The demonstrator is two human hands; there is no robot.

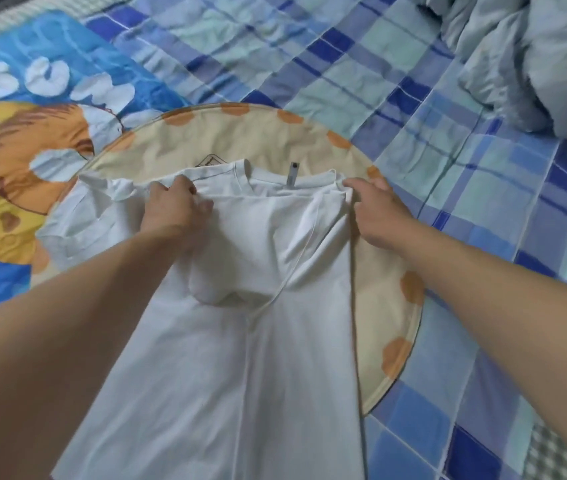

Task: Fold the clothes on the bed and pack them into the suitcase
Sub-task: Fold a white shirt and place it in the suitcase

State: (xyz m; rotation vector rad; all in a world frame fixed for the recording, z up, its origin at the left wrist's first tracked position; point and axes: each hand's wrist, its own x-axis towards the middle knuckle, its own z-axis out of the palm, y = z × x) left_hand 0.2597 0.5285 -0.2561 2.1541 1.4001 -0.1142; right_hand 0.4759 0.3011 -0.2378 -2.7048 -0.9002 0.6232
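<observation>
My shirt (240,341) lies flat on the bed (448,168), over a round mat (379,271). My left hand (174,206) pinches the shirt near the collar. My right hand (375,209) pinches its far right edge. The right side looks folded in; the left sleeve is not. I see no suitcase.

The white shirt (226,341) looks like smooth matt cotton; the checked bedsheet (413,98) is creased matt cloth.
</observation>
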